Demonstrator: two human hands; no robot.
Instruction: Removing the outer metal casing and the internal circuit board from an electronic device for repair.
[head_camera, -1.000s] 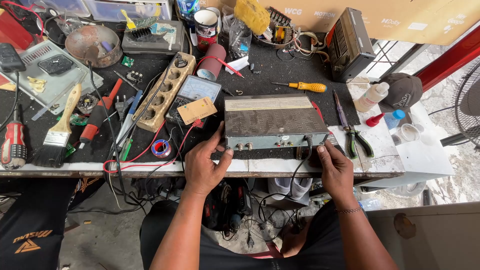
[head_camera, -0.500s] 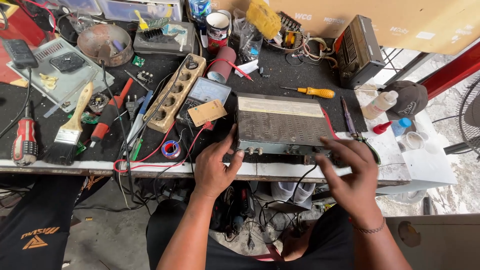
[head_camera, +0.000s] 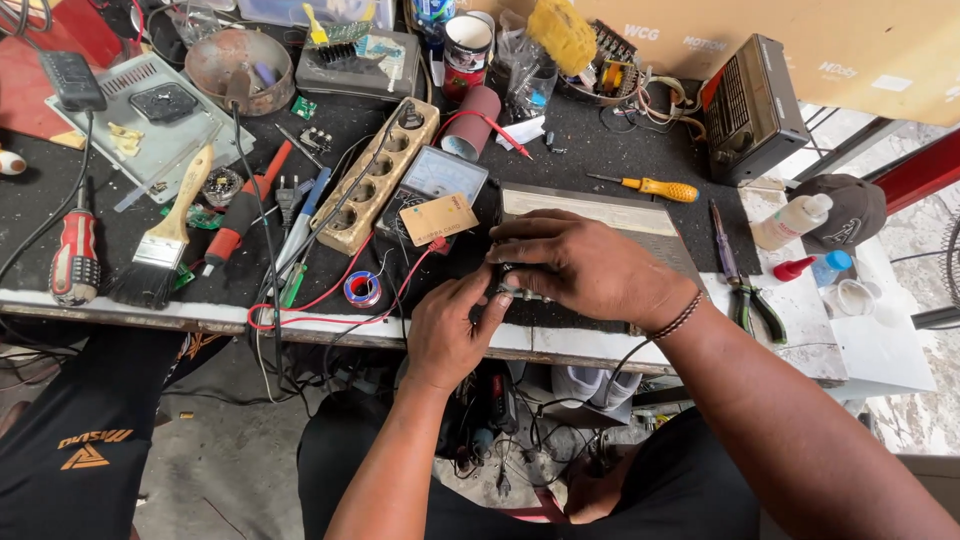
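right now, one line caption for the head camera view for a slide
Both hands, left hand and right hand, work at the front edge of a grey metal box on a cluttered workbench.

Grey metal-cased amplifier (head_camera: 610, 215), flat at bench edge, front gripped

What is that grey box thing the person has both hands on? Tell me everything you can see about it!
The grey box looks like a flat metal case, long and low, with a pale ribbed top panel. It lies flat at the front edge of the black-topped workbench. The right hand drapes over its front left part, hiding much of it. The left hand pinches at small parts on its front face. Cables hang below it.
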